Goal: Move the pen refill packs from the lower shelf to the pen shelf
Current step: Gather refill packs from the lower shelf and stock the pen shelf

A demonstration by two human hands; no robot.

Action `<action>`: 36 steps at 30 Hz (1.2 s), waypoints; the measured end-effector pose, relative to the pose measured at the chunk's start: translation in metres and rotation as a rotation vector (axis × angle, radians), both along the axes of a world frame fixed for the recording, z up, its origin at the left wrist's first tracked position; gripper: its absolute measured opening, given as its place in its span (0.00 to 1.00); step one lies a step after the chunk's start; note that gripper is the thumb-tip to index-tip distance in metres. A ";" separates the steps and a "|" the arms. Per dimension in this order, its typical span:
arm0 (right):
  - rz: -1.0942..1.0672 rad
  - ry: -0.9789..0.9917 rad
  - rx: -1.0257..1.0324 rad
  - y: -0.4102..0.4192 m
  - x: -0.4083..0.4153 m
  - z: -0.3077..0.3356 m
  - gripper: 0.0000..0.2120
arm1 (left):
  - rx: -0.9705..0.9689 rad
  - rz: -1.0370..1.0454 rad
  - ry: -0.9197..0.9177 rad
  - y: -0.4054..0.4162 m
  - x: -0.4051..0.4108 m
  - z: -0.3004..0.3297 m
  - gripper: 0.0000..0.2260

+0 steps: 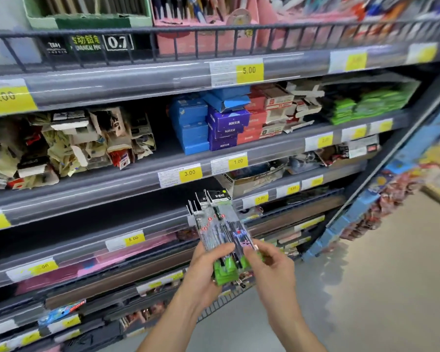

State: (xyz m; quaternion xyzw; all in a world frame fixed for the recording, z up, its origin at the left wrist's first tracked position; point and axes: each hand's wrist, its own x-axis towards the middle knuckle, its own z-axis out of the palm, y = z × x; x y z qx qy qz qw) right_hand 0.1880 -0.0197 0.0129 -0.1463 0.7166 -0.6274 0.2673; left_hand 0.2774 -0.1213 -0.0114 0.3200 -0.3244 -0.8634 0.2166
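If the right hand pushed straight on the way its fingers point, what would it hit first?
The refill packs: the right hand points up-left and its fingertips already touch them. Beyond lies the left hand, then probably the shelf edge; depth is unclear.

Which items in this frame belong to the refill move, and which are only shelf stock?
Job: refill packs, left hand, right hand, pen shelf.
Stock: blue boxes, green packets, price tags.

Green pencil box (92,41) marked "0.7", yellow shelf price tags reading "2.00" (4,97), "5.00" (249,70), "3.00" (190,173), "1.00" (238,161), lower tag "5.00" (133,238)
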 end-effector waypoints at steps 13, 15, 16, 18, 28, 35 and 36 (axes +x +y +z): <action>-0.086 0.017 -0.158 0.170 -0.122 0.049 0.08 | -0.031 -0.110 0.036 0.143 -0.142 0.045 0.26; -0.069 0.059 -0.166 0.195 -0.146 0.060 0.09 | -0.046 -0.100 0.052 0.169 -0.166 0.054 0.27; -0.063 0.074 -0.169 0.205 -0.159 0.065 0.09 | -0.047 -0.094 0.060 0.181 -0.178 0.058 0.27; -0.054 0.084 -0.173 0.223 -0.186 0.068 0.08 | -0.054 -0.070 0.073 0.204 -0.204 0.067 0.26; 0.079 0.033 -0.203 0.221 -0.276 0.082 0.04 | -0.082 -0.041 0.086 0.202 -0.276 0.090 0.27; 0.225 0.021 -0.133 0.184 -0.360 0.098 0.08 | -0.108 0.093 0.081 0.166 -0.349 0.095 0.34; 0.241 -0.012 -0.137 0.178 -0.371 0.101 0.09 | -0.105 0.112 0.082 0.162 -0.358 0.097 0.37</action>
